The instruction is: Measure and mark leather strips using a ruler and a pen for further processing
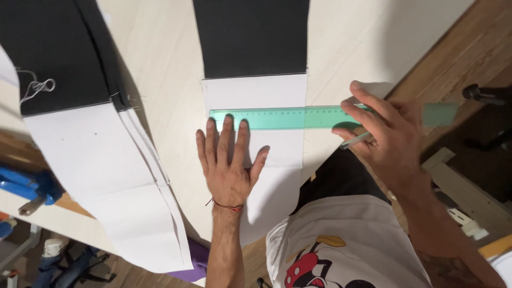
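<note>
A strip of cloth, black at the far end and white (256, 90) at the near end, lies on the pale table. A translucent green ruler (277, 118) lies across the white part. My left hand (228, 160) rests flat on the white cloth just below the ruler, fingers spread, fingertips touching its edge. My right hand (385, 133) presses the ruler's right part with its fingers and also holds a thin white pen or pencil (356, 141) pointing left.
A stack of similar black and white cloth pieces (96, 144) lies at the left and hangs over the table's near edge. Blue clamps (26, 186) sit at the left edge. Wooden floor and dark equipment (480, 96) show at the right.
</note>
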